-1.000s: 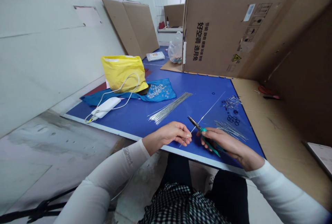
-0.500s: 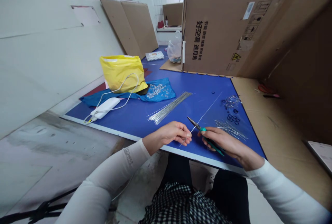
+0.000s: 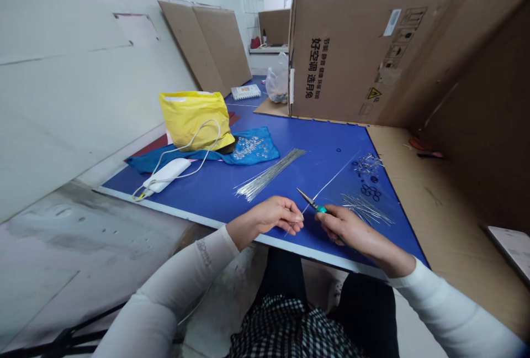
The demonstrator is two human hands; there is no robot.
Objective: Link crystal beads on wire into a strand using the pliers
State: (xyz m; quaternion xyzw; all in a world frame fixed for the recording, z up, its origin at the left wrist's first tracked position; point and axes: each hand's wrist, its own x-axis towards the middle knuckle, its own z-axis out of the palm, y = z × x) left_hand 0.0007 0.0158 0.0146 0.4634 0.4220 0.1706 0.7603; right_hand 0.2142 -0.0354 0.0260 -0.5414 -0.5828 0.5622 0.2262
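one thin wire (image 3: 337,175) is under handling; we find it running obliquely from the bottom centre of the frame, past the pliers (image 3: 307,199), to right of centre, its far end near a tangle of bent wire pieces (image 3: 368,164). the grip of the left hand (image 3: 279,215) pinches it between thumb and fingertips, close to its near end. the grip of the right hand (image 3: 343,227) is wrapped around the pliers, whose tips point toward the upper left of the frame. we cannot tell whether the jaws bear on the wire or merely pass before it.

we record these risks. first, so slender a wire could roll or slip in the pinch, since only fingertips hold it. second, the pliers stand near those fingertips; a drift to the left while squeezing could nip skin. third, an uneven pull could kink the wire or whip its unsupported far end into the bent pieces and the black rings (image 3: 370,192) at the right, scattering them over the blue surface (image 3: 308,131). we judge the long wire bundle (image 3: 271,174), left of the pliers, less exposed.
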